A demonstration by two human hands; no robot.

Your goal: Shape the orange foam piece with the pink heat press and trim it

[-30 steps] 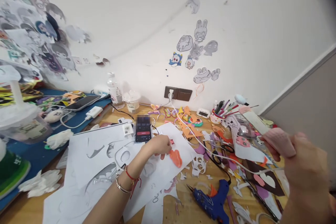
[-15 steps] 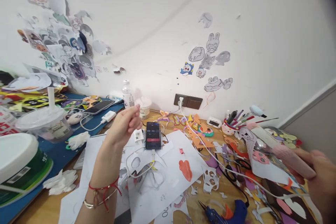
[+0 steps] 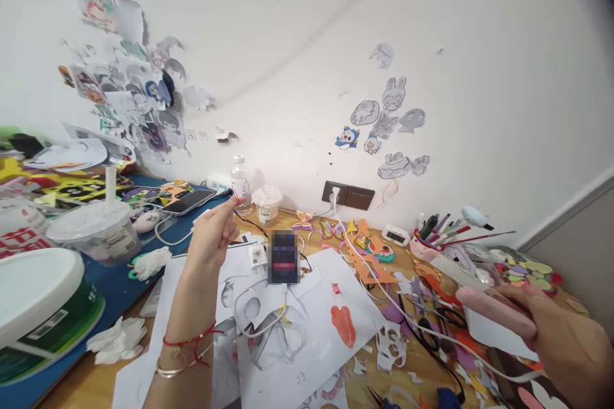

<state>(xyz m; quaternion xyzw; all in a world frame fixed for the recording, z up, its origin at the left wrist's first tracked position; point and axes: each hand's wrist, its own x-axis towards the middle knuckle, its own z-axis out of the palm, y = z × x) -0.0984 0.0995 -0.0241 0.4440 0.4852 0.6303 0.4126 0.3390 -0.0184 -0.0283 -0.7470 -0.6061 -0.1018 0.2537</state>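
My left hand (image 3: 211,233) is raised over the left side of the papers, its fingers curled closed and the thumb and index tip pressed together. Whether anything small sits in that pinch is hidden. At the right edge, my right hand (image 3: 566,332) grips a pink, rounded, stick-like thing (image 3: 496,314), pointing left. A pale flat strip (image 3: 455,270) shows just beyond it; I cannot tell if they are joined. Below lie a red-orange cut-out (image 3: 343,326) on white paper (image 3: 316,358) and black-handled scissors (image 3: 426,335). A phone (image 3: 284,259) stands behind the papers.
A white cable (image 3: 364,262) runs from the wall socket (image 3: 334,195) across the desk toward my right hand. A green-and-white tub (image 3: 48,313) and a lidded cup (image 3: 96,230) stand at left. A pen holder (image 3: 425,248) and orange foam scraps (image 3: 364,249) lie at right.
My left hand has shifted slightly left and lower. My right hand has moved left and a little down with the pink thing. The whole view has shifted slightly, lowering the scene.
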